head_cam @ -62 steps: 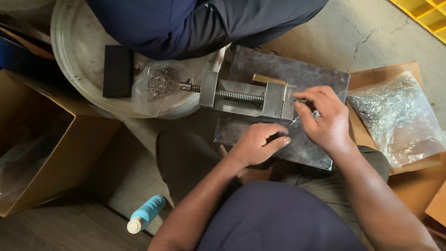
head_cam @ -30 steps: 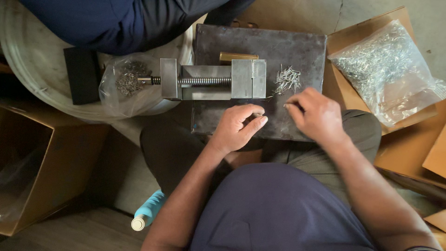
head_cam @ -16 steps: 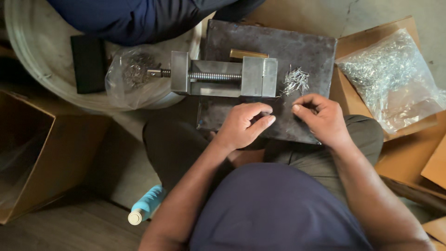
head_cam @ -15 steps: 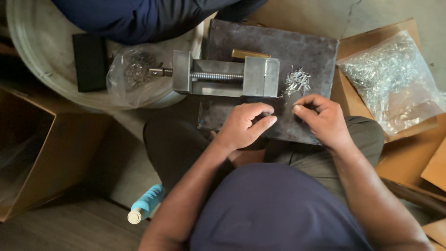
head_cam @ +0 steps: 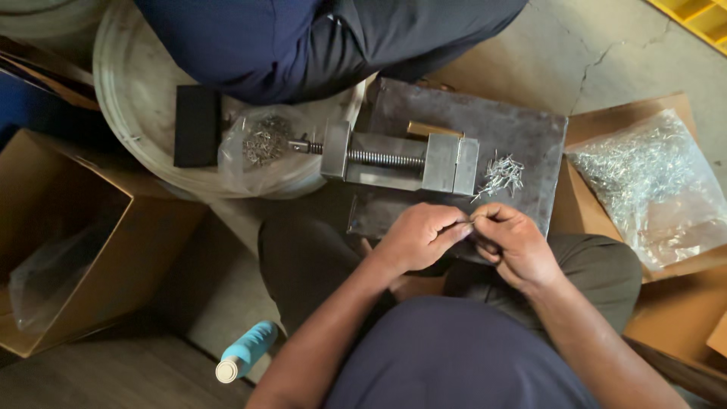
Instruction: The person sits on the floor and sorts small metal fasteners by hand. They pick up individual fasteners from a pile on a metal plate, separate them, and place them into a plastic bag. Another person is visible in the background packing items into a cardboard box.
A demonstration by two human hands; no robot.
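Shifted a bit since half a second back: both hands pulled off the plate toward the body and now meeting fingertip to fingertip, vise sitting further right in view as the head turned. Left hand [head_cam: 420,238] and right hand [head_cam: 515,246] pinched together around a thin metal pin [head_cam: 471,220], barely a sliver visible between the fingertips. Both closed on it, left from one end, right from the other, though exact finger contact too small to call.

Held just in front of the steel plate [head_cam: 530,129], near the loose pile of pins [head_cam: 500,174] lying beside the fixed end of the small vise [head_cam: 397,155]. Vise across the plate, screw end poking toward a clear bag of dark bits [head_cam: 265,144] on a round pale tray [head_cam: 136,98]. Black block [head_cam: 195,125] on that tray too. Bigger bag of shiny pins [head_cam: 647,185] off to the right on cardboard, open cardboard box [head_cam: 68,242] left, blue bottle [head_cam: 246,350] on the floor. Another person's dark-clothed legs [head_cam: 303,38] across the top.

Handling guess: feather-light, stiff, slick and probably pointy, so easy to fumble or flick away. Best pinched at mid-shaft between thumb and forefinger pads, not at the tips.
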